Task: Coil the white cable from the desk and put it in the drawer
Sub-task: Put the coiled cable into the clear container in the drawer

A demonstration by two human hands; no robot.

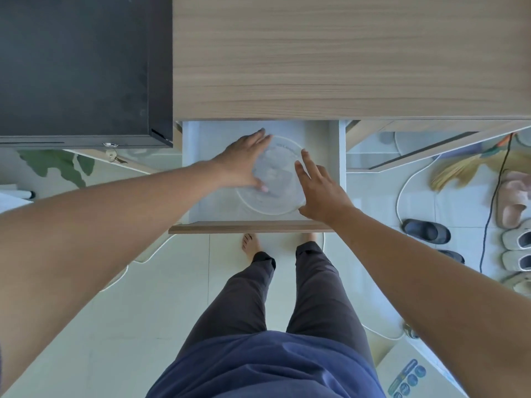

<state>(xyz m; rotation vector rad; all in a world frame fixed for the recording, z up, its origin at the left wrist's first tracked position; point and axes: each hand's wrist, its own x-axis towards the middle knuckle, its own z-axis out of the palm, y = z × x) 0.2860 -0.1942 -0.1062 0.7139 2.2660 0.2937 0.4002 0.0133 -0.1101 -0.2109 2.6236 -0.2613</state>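
Note:
The white drawer [321, 139] under the wooden desk [330, 53] is pulled out. A round translucent container [275, 179] lies in it, with a whitish ring along its lower edge. I cannot tell whether that ring is the coiled white cable. My left hand [244, 165] lies over the container's left side, fingers along its upper rim and thumb on top. My right hand [319, 191] cups its right edge, fingers spread and thumb at the lower right rim. Both hands hold it between them.
A black cabinet [77, 67] with a key in its lock stands left of the desk. On the floor to the right are several slippers [425, 231], a broom [459, 170], a black cord and a loose white cable [402, 191]. A cardboard box [408, 374] sits at lower right.

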